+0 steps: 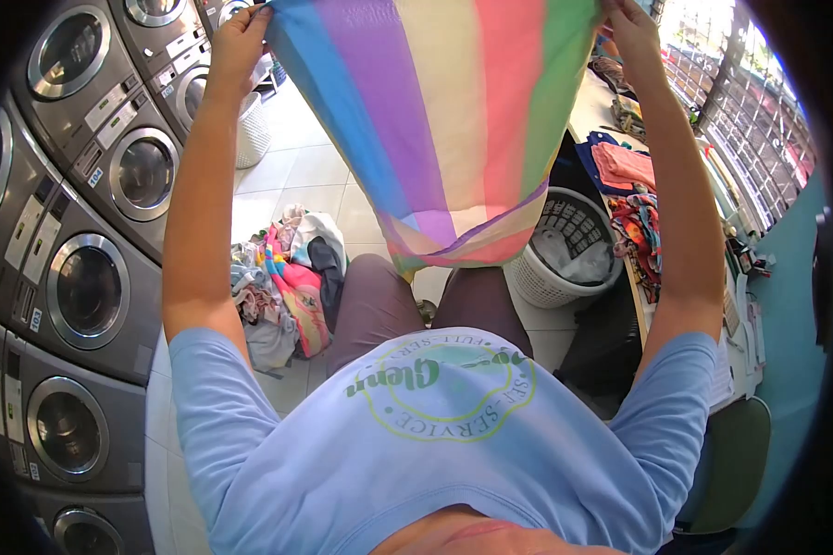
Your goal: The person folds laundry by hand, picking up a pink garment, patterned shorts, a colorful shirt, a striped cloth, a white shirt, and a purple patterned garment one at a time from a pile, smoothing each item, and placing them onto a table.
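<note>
A thin striped cloth [444,111] in blue, purple, cream, coral and green hangs stretched out in front of me. Its upper left corner is pinched between the thumb and fingers of my left hand [239,54]. My right hand [633,42] grips the upper right side, close to the top of the view. Both arms are raised and spread wide. The lower end of the cloth droops in a loose fold above my knees, and its top edge runs out of view.
Left of my legs lies a heap of laundry [292,277]. A white basket [565,248] with pale plastic stands at the right, beside a table holding folded clothes [623,166]. Stacked machines [88,282] line the left wall; another white basket [252,129] stands farther back.
</note>
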Demonstrator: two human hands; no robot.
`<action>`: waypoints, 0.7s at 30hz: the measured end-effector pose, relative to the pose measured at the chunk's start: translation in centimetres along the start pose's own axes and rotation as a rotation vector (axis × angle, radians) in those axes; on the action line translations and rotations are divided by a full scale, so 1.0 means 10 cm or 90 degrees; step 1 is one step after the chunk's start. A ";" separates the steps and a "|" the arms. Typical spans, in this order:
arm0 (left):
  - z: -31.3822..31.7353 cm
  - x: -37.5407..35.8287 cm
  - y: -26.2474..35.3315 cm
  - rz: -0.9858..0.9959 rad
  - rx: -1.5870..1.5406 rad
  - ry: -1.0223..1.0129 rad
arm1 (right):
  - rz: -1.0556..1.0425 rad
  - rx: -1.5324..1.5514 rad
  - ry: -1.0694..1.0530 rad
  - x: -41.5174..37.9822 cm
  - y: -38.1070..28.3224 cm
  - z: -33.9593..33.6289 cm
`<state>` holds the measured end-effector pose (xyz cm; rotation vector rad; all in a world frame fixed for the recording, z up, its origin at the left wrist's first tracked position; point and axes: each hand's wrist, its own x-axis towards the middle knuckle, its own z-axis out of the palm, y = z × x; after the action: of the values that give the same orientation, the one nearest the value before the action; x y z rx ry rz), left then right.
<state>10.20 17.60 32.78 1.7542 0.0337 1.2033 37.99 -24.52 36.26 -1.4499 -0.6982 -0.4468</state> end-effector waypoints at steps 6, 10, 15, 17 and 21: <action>0.11 -0.23 0.19 -0.006 0.164 0.065 | -0.207 0.043 -0.026 -0.18 -0.02 0.16; 0.76 -0.58 0.57 0.194 0.086 -0.066 | -0.287 0.018 -0.210 -0.70 -0.40 0.70; 1.34 -0.95 1.13 -0.064 0.254 -0.367 | -0.302 0.067 -0.322 -1.33 -0.71 1.14; 1.32 -0.90 1.08 0.000 0.239 -0.333 | -0.280 0.136 -0.295 -1.27 -0.51 1.21; 1.17 -0.74 0.94 -0.030 0.037 -0.343 | 0.092 0.125 -0.456 -1.58 0.10 0.97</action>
<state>10.59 0.90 33.79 2.0639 -0.2081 0.6705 25.58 -16.95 24.77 -1.4539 -1.1548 0.2732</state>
